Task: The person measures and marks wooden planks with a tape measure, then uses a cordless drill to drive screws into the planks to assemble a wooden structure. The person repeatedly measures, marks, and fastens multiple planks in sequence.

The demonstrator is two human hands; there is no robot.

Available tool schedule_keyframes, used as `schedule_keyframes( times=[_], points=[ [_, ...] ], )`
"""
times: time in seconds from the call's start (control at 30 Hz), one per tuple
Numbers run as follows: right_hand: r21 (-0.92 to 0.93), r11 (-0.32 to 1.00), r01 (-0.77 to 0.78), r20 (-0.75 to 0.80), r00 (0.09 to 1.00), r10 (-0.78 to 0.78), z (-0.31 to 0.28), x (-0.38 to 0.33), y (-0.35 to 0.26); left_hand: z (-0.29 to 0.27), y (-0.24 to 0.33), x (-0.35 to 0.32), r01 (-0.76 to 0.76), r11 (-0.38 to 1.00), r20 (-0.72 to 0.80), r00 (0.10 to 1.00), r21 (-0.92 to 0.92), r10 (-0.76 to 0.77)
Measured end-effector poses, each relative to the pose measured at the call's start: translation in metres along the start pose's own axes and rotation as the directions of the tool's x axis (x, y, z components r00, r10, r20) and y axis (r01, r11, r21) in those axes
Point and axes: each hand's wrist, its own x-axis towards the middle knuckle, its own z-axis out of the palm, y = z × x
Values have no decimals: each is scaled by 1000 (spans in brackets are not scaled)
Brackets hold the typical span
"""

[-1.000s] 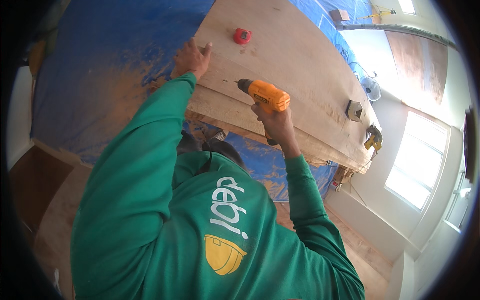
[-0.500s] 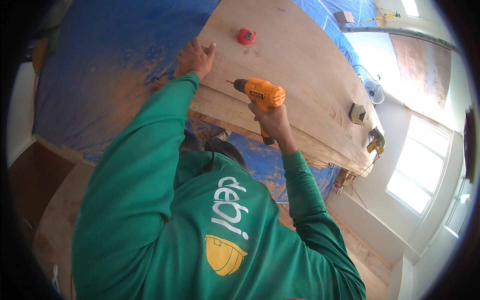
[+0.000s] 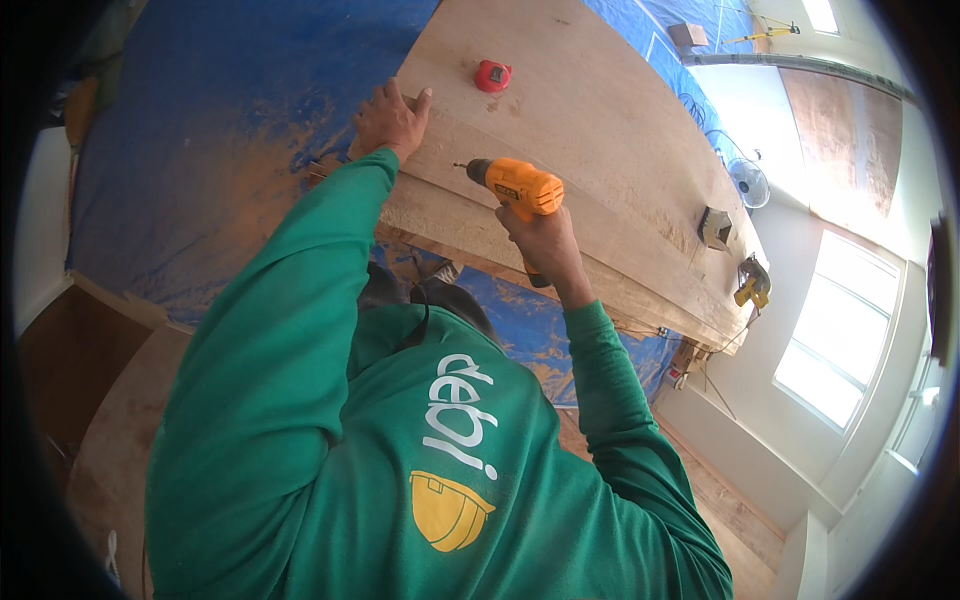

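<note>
In my right hand [image 3: 545, 240] is an orange cordless drill [image 3: 528, 187], its handle wrapped by my fingers. The thin bit points left, just above a narrow wooden board [image 3: 450, 150]; I cannot tell whether its tip touches the wood. My left hand [image 3: 391, 120] grips the left end of that board, fingers bent over the edge and thumb stretched along the top. Beyond the board lies a wide plywood sheet [image 3: 590, 100], and on it rests a red tape measure [image 3: 493, 76], to the right of my left hand.
At the sheet's right end stand a grey metal piece [image 3: 715, 228] and a yellow power tool [image 3: 752, 283] with a cord. Blue tarp [image 3: 180, 130] strewn with sawdust covers the floor. A fan [image 3: 748, 183] stands by the right wall, near a window [image 3: 838, 325].
The drill has shifted slightly to the left and turned a little in my right hand's grip. My left hand stays on the end of the board.
</note>
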Motion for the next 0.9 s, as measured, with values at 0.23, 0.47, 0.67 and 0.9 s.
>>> schedule_keyframes(
  times=[0.23,0.47,0.67,0.9],
  points=[
    [-43,994,98,25,995,-97,0,7,2,0,-2,-1,-12,1000,-17,1000,-6,11],
    [-105,991,-87,139,985,101,-6,14,-6,-1,1,-1,-12,1000,-11,1000,-6,12],
    [95,982,-166,124,980,154,-2,13,-16,-6,-1,-6,-23,999,-2,1000,-37,23],
    [-69,982,-178,142,972,187,-9,17,-34,3,-1,-3,-18,999,-46,999,-42,16]
  ],
)
